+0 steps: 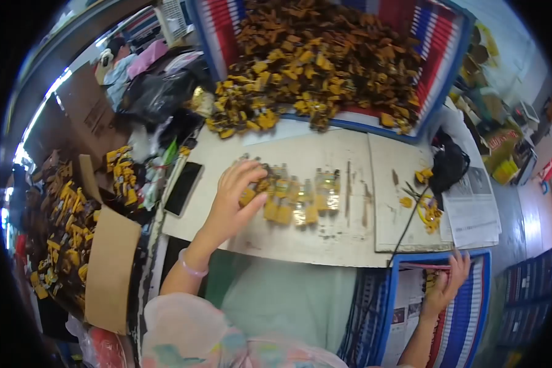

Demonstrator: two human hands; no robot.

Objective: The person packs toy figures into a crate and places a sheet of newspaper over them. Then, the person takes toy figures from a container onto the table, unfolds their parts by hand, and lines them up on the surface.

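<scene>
My left hand is cupped at the left end of a row of small yellow toy-like parts with dark and shiny pieces on them. Its thumb and fingers are apart, with a yellow part between them; whether they touch it I cannot tell. Over the blue-rimmed crate at the lower right, my right hand has its fingers apart and somewhat blurred. Nothing is visible in its grasp. Newspaper and a striped lining show inside that crate, with something yellow partly hidden behind the hand.
A large blue-rimmed bin heaped with yellow parts stands at the back. A phone lies on the left of the worktable. Cardboard boxes hold more parts. A black cable crosses the right side. Another person sits far left.
</scene>
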